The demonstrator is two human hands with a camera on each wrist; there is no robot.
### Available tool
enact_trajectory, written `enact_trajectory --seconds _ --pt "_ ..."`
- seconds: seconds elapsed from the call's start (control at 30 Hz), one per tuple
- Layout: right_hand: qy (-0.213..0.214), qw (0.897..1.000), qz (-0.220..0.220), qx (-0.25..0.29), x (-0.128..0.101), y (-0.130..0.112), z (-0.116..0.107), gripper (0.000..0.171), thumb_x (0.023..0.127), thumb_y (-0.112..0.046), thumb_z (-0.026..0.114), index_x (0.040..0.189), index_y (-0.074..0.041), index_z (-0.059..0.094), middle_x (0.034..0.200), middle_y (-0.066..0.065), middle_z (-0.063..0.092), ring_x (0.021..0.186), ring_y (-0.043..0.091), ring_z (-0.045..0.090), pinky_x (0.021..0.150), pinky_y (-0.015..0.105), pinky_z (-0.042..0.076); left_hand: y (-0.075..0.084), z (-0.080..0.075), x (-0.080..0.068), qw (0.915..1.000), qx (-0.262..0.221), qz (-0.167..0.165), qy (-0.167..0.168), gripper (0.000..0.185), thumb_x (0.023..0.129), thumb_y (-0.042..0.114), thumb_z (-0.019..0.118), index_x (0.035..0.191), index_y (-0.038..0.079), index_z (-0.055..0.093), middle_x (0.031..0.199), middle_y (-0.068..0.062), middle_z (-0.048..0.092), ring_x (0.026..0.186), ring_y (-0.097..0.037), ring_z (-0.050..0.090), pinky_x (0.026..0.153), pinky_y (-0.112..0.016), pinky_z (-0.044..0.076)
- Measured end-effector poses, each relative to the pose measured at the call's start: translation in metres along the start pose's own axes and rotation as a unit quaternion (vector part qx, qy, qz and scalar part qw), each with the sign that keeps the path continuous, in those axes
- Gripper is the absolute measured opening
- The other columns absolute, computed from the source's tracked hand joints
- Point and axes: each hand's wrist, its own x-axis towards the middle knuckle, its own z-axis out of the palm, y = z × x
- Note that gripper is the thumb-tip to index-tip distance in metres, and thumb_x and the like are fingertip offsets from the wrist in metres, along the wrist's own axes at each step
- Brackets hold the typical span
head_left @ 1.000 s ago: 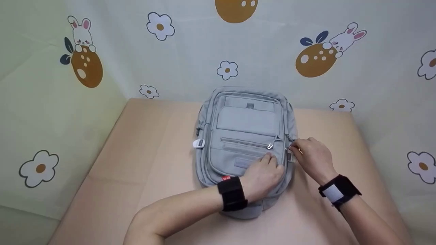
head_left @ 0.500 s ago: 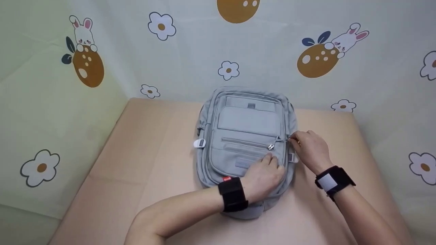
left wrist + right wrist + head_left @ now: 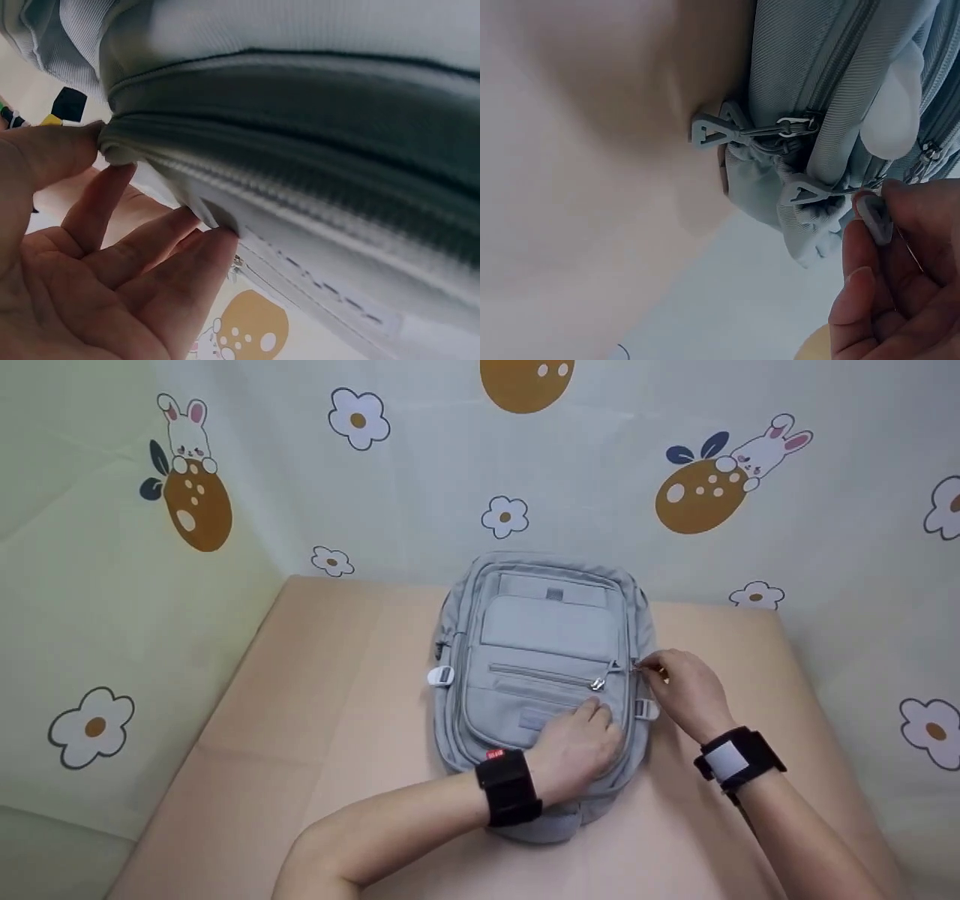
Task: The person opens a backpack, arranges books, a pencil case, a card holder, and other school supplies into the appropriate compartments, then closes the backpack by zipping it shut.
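A grey backpack (image 3: 551,626) lies front side up. My left hand (image 3: 574,754) lies over its lower right front; in the left wrist view, the thumb and index finger pinch the fabric edge (image 3: 120,142) beside a zipper, while the other fingers touch the front panel. At the bag's right side, my right hand (image 3: 686,694) pinches a grey zipper pull (image 3: 876,219) between thumb and fingers. Two more grey zipper pulls hang nearby, one dangling lower (image 3: 806,191) and one at the side (image 3: 714,131). A silver slider (image 3: 597,684) sits on the front pocket zipper.
The backpack rests on a beige-covered table (image 3: 360,660). Behind it and to the left hangs a pale curtain (image 3: 420,472) printed with flowers and rabbits. White tabs (image 3: 441,676) stick out from both sides of the bag.
My right hand has moved up a little along the bag's right side, baring the white tab below it. My left hand keeps nearly the same place.
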Motion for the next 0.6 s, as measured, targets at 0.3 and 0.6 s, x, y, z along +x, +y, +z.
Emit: enact_trajectory --seconds 0.3,0.6 --pt "0.006 0.998 0.064 0.015 -0.004 0.013 -0.005 0.013 0.095 -0.004 0.067 0.106 0.0 0.074 0.101 0.018 0.073 0.09 0.036 0.069 0.079 0.053 0.053 -0.019 -0.009 -0.017 0.9993 -0.027 0.018 0.02 0.017 0.1 0.023 0.058 0.107 0.013 0.069 0.132 -0.011 0.064 0.125 -0.03 0.059 0.102 -0.04 0.05" --pt "0.003 0.996 0.088 -0.004 -0.012 0.024 -0.019 0.019 0.1 -0.014 0.062 0.108 -0.001 0.074 0.103 0.019 0.073 0.093 0.037 0.068 0.08 0.054 0.052 -0.08 -0.018 -0.052 0.9935 -0.089 -0.068 0.02 0.04 0.098 0.036 0.065 0.128 0.011 0.063 0.146 -0.017 0.054 0.138 -0.036 0.048 0.115 -0.051 0.036"
